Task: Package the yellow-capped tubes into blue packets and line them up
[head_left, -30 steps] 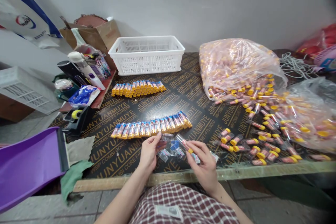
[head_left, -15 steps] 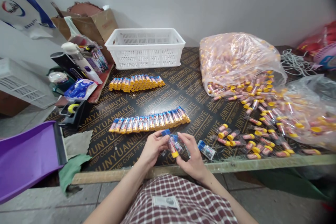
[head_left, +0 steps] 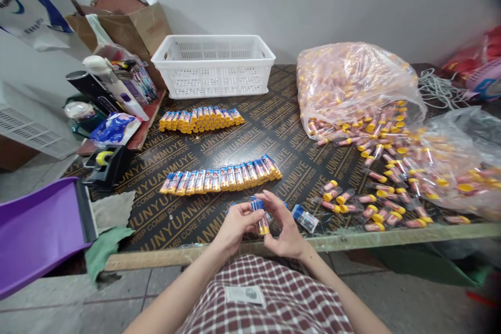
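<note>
Near the table's front edge, my left hand grips a small tube with a blue top and a yellow cap at the bottom. My right hand curves around the tube's other side, its index fingertip near the blue top and its thumb by the yellow end. Just beyond my hands lies a row of blue-and-yellow wrapped tubes. A second stack of such tubes sits farther back. Right of my right hand is a pack of blue-topped clear wrappers.
A white basket stands at the back. Loose yellow-capped tubes spread at the right from a large plastic bag. Bottles, a tape dispenser and a purple dustpan are on the left.
The blue wrapper now sits around the tube in my left hand, where before it was partly beside it. The view has shifted slightly.
</note>
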Action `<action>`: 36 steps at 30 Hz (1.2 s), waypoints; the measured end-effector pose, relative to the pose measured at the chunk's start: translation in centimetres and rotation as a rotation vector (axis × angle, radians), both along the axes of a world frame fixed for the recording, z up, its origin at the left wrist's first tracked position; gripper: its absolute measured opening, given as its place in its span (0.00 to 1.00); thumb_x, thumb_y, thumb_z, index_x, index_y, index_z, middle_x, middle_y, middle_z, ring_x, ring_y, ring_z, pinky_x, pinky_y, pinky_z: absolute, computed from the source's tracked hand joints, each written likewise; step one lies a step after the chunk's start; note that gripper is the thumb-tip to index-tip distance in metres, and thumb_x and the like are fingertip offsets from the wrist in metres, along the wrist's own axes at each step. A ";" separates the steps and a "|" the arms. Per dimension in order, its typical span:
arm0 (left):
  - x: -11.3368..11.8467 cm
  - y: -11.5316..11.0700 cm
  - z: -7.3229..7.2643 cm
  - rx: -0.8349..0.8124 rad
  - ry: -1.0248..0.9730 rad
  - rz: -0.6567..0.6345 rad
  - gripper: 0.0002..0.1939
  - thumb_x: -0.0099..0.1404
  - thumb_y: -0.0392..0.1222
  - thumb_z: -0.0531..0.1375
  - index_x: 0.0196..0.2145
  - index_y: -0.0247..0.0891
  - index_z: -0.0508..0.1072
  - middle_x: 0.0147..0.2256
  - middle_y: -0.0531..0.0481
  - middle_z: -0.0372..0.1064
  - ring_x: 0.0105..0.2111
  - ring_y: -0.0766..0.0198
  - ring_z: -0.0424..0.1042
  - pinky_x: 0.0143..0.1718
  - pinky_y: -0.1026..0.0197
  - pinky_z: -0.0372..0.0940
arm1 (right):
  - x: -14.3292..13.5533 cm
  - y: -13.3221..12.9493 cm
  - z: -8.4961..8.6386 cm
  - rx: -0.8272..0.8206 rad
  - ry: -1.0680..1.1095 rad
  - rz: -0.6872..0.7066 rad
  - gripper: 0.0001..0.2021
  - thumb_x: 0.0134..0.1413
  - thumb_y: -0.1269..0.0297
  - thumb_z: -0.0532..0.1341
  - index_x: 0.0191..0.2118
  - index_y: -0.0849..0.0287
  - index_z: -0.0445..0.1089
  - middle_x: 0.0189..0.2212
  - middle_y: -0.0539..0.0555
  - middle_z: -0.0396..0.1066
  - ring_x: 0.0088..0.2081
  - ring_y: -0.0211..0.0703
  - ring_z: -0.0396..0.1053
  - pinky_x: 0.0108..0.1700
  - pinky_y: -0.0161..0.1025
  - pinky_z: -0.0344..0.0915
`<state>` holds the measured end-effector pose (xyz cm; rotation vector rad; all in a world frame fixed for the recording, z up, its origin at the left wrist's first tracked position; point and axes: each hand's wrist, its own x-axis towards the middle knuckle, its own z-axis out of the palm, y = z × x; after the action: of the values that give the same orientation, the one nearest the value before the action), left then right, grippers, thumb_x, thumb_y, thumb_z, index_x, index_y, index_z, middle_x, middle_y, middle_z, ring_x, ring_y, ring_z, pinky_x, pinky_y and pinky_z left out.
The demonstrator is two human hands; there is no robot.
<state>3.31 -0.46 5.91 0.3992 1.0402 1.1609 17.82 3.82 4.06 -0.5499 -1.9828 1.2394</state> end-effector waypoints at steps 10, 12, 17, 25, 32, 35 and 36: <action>-1.5 1.8 0.7 0.068 0.160 0.042 0.16 0.49 0.47 0.67 0.30 0.31 0.74 0.25 0.49 0.71 0.25 0.68 0.69 0.30 0.64 0.64 | 0.8 3.2 -0.4 -0.023 -0.035 -0.118 0.39 0.48 0.58 0.60 0.64 0.53 0.43 0.64 0.56 0.46 0.63 0.52 0.48 0.64 0.53 0.46; -2.5 4.0 0.9 0.138 0.313 0.045 0.14 0.52 0.47 0.65 0.28 0.31 0.73 0.24 0.50 0.70 0.24 0.68 0.68 0.29 0.65 0.63 | 0.9 6.2 -1.4 -0.146 -0.037 -0.316 0.37 0.54 0.48 0.54 0.65 0.51 0.40 0.65 0.55 0.44 0.64 0.50 0.45 0.64 0.52 0.44; -3.5 10.5 1.1 0.206 0.909 0.113 0.19 0.51 0.44 0.65 0.40 0.35 0.70 0.19 0.57 0.63 0.21 0.67 0.64 0.25 0.66 0.57 | 0.5 12.3 -4.1 -0.397 -0.163 -0.460 0.36 0.56 0.38 0.42 0.65 0.52 0.41 0.61 0.57 0.53 0.60 0.51 0.55 0.61 0.54 0.50; -1.9 14.3 0.7 0.226 1.563 -0.079 0.23 0.56 0.53 0.62 0.46 0.39 0.68 0.26 0.49 0.71 0.31 0.57 0.71 0.31 0.62 0.58 | 0.2 12.6 -4.6 -0.398 -0.210 -0.407 0.35 0.57 0.37 0.39 0.65 0.50 0.42 0.62 0.57 0.53 0.55 0.51 0.63 0.56 0.53 0.58; -2.8 6.5 0.5 0.395 1.421 -0.039 0.12 0.62 0.49 0.56 0.29 0.39 0.71 0.23 0.53 0.67 0.24 0.64 0.66 0.29 0.65 0.55 | 0.9 12.7 -4.5 -0.230 -0.308 -0.456 0.31 0.59 0.42 0.42 0.64 0.51 0.47 0.62 0.55 0.53 0.59 0.47 0.57 0.59 0.49 0.54; -4.2 1.9 -2.2 0.252 1.387 -0.097 0.12 0.57 0.49 0.61 0.24 0.39 0.69 0.23 0.52 0.67 0.25 0.64 0.65 0.28 0.64 0.53 | 3.9 13.5 -3.3 -0.133 -0.387 -0.517 0.30 0.55 0.49 0.53 0.62 0.52 0.51 0.62 0.55 0.53 0.60 0.49 0.54 0.60 0.51 0.51; -4.7 0.8 -3.3 0.172 1.401 -0.087 0.12 0.54 0.50 0.63 0.24 0.40 0.69 0.23 0.53 0.66 0.24 0.63 0.64 0.27 0.64 0.52 | 5.4 13.9 -2.9 -0.107 -0.427 -0.547 0.31 0.52 0.52 0.57 0.61 0.53 0.54 0.61 0.56 0.55 0.60 0.51 0.54 0.61 0.52 0.50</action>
<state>-1.39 0.33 2.66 1.4925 2.0651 0.7938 23.22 17.73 1.13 -1.3991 -1.9039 0.9331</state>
